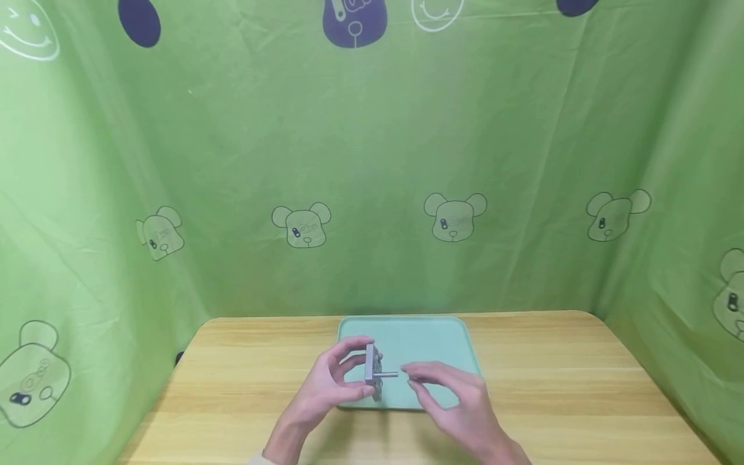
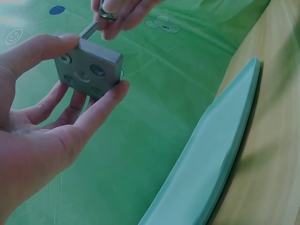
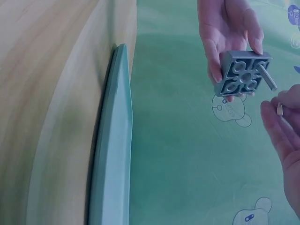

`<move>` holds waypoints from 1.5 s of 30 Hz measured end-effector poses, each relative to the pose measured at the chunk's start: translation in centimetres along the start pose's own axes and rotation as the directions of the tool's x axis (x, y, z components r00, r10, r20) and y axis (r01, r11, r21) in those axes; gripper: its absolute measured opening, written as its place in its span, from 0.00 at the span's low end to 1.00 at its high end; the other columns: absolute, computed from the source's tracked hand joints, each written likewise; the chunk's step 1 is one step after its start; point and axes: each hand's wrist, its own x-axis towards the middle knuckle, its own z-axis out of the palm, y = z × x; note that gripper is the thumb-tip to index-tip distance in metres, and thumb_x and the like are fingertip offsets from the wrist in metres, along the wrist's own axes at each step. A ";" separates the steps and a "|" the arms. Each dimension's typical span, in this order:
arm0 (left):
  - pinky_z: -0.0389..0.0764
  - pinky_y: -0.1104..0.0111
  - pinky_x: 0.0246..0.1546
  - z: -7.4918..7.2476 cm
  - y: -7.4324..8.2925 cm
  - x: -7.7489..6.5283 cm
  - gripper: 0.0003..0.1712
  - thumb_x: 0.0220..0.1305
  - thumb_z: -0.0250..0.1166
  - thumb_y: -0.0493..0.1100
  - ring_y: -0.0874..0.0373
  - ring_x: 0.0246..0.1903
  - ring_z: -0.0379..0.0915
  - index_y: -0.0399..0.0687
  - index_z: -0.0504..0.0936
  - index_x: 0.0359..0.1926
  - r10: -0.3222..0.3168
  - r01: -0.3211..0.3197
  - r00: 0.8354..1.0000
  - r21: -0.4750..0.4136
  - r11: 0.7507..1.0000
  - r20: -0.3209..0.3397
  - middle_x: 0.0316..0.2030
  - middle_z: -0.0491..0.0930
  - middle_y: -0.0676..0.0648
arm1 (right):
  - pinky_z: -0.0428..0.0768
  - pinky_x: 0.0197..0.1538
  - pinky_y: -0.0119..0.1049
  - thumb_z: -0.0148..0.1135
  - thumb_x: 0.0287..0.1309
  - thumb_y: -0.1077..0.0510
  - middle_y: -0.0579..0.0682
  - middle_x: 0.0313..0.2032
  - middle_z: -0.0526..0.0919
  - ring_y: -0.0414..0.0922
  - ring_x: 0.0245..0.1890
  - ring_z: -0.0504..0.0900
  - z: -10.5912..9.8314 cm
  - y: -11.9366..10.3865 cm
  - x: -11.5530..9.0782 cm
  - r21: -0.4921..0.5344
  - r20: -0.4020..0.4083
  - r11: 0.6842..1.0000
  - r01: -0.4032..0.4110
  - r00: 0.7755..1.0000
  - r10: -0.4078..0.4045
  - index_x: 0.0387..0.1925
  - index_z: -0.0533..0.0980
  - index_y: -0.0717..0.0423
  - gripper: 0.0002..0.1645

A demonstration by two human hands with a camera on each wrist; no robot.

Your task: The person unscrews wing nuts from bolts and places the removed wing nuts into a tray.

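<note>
A grey square block (image 1: 370, 363) is gripped at its edges by my left hand (image 1: 323, 390), thumb on one side and fingers on the other. Round holes (image 2: 97, 71) show on its flat face, and the ribbed face carries several round sockets. Out of one corner of the ribbed face sticks a thin metal rod (image 3: 267, 77), pointing toward my right hand (image 1: 465, 402). Thumb and fingertips of that hand pinch a small shiny metal piece (image 3: 280, 109), mostly covered, so its kind is unclear. It is held just off the rod's free end.
Below the hands, a light green tray (image 1: 430, 336) lies on the wood-grain table (image 1: 558, 381). A green cloth (image 1: 372, 129) printed with bear heads and smiley faces hangs behind the table and at both sides.
</note>
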 end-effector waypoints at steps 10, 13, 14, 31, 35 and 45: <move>0.86 0.53 0.56 -0.5 -0.7 -0.1 0.42 0.50 0.64 0.22 0.40 0.63 0.71 0.31 0.63 0.69 -0.059 0.060 0.998 -0.035 0.998 0.014 0.65 0.67 0.28 | 0.88 0.40 0.26 0.76 0.44 0.75 0.48 0.38 0.90 0.39 0.33 0.88 -0.3 2.3 -1.7 -0.108 0.029 0.964 -0.244 0.968 0.248 0.42 0.86 0.56 0.21; 0.84 0.50 0.59 -0.7 -0.9 -0.1 0.41 0.49 0.64 0.21 0.39 0.63 0.70 0.30 0.64 0.67 -0.026 0.027 1.000 -0.025 0.999 0.009 0.65 0.65 0.27 | 0.88 0.41 0.25 0.76 0.48 0.73 0.47 0.38 0.90 0.38 0.34 0.88 -0.4 2.8 -1.8 -0.105 0.043 0.946 -0.307 0.949 0.313 0.41 0.87 0.55 0.18; 0.83 0.49 0.59 -0.8 -0.9 -0.1 0.41 0.48 0.64 0.21 0.38 0.63 0.70 0.30 0.64 0.66 -0.019 0.019 1.000 -0.023 1.000 0.006 0.65 0.65 0.27 | 0.88 0.42 0.25 0.76 0.49 0.72 0.47 0.37 0.90 0.38 0.34 0.89 -0.5 2.9 -1.9 -0.102 0.047 0.940 -0.326 0.942 0.332 0.41 0.87 0.55 0.17; 0.86 0.52 0.56 -0.8 -1.8 0.9 0.40 0.48 0.65 0.21 0.37 0.63 0.70 0.30 0.63 0.64 -0.023 0.023 0.999 -0.004 1.000 0.023 0.66 0.63 0.29 | 0.89 0.38 0.28 0.76 0.51 0.71 0.47 0.35 0.90 0.41 0.32 0.89 -1.4 4.9 -3.3 -0.111 0.059 0.846 -0.521 0.846 0.529 0.37 0.86 0.55 0.13; 0.86 0.54 0.57 -0.3 -2.2 0.9 0.41 0.48 0.65 0.20 0.35 0.66 0.66 0.31 0.62 0.65 -0.046 0.046 0.998 -0.001 0.999 0.050 0.66 0.63 0.31 | 0.90 0.38 0.29 0.74 0.50 0.73 0.47 0.34 0.90 0.39 0.32 0.88 -1.5 5.3 -4.1 -0.143 0.078 0.820 -0.554 0.820 0.567 0.37 0.86 0.56 0.13; 0.81 0.51 0.63 2.3 -4.8 -0.4 0.39 0.47 0.64 0.18 0.31 0.65 0.67 0.31 0.63 0.62 -0.105 0.102 0.989 0.033 0.994 0.108 0.63 0.66 0.30 | 0.90 0.41 0.32 0.75 0.51 0.71 0.43 0.35 0.90 0.36 0.34 0.87 -1.8 6.4 -5.6 -0.232 0.099 0.766 -0.600 0.769 0.632 0.37 0.87 0.55 0.12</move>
